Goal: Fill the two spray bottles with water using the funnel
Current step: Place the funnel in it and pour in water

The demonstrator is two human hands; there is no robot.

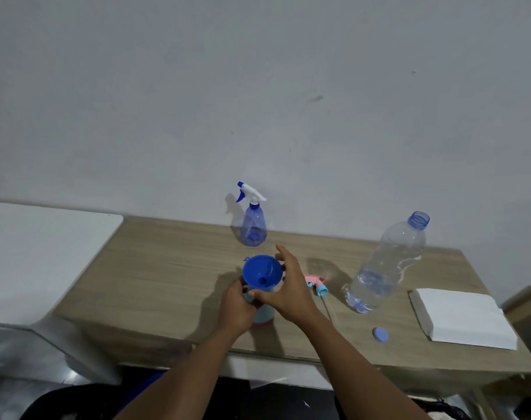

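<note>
A blue funnel (262,271) sits in the neck of a light blue spray bottle (263,313) at the middle of the wooden table (155,268). My left hand (237,307) grips that bottle's upper body. My right hand (288,286) holds the funnel's rim and stem, fingers spread. The bottle's pink and blue spray head (316,284) lies on the table just right of my right hand. A second, blue spray bottle (253,225) with its white trigger head on stands near the wall. An uncapped clear water bottle (385,265), partly full, stands at the right.
The water bottle's blue cap (380,334) lies near the table's front edge. A stack of white napkins (464,316) rests at the right end. A white surface (43,256) adjoins the table on the left. The wall runs close behind.
</note>
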